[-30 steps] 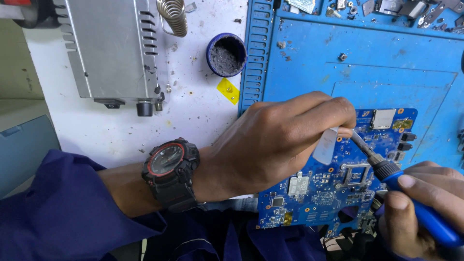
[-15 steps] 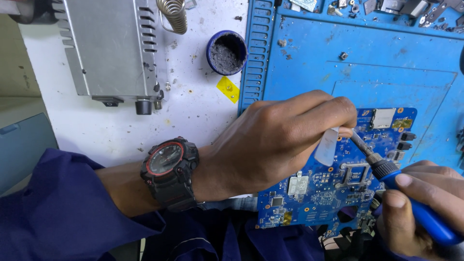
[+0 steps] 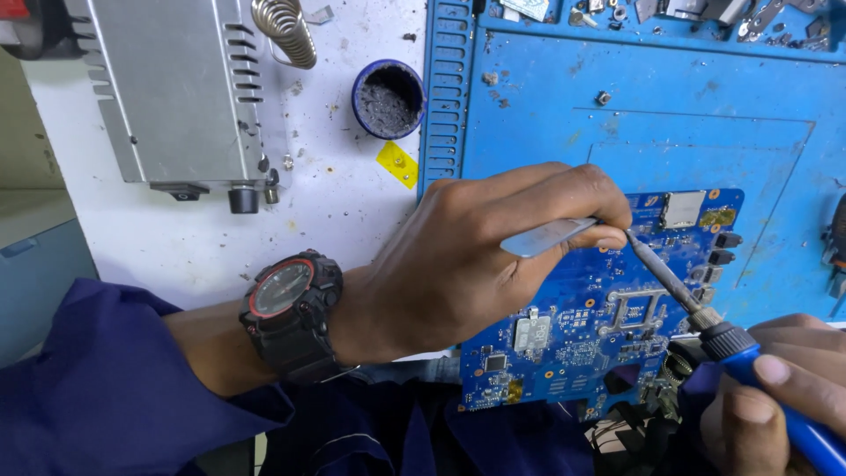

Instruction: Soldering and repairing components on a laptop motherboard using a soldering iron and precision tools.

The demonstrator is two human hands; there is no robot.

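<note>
1. My left hand [image 3: 476, 256], at centre frame, pinches metal tweezers [image 3: 548, 236] over the blue circuit board [image 3: 608, 326].
2. My right hand [image 3: 775, 401], lower right, grips a blue-handled soldering iron [image 3: 705, 322], its tip beside the tweezers.
3. The board lies lower centre-right, on the blue mat [image 3: 670, 115].

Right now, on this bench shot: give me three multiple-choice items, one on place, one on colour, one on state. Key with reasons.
1. Where is the small round blue tin of dark paste?
A. on the white tabletop, left of the blue work mat
B. on the blue circuit board
C. in the right hand

2. What colour is the soldering iron's handle?
A. red
B. blue
C. yellow

3. What is the left hand doing?
A. lying flat and empty
B. gripping the tin
C. pinching metal tweezers over the board

Key: 1 A, the tin stands beside the mat's edge. 2 B, the grip in the right hand is blue. 3 C, the fingers close on the tweezers near the iron's tip.
</note>
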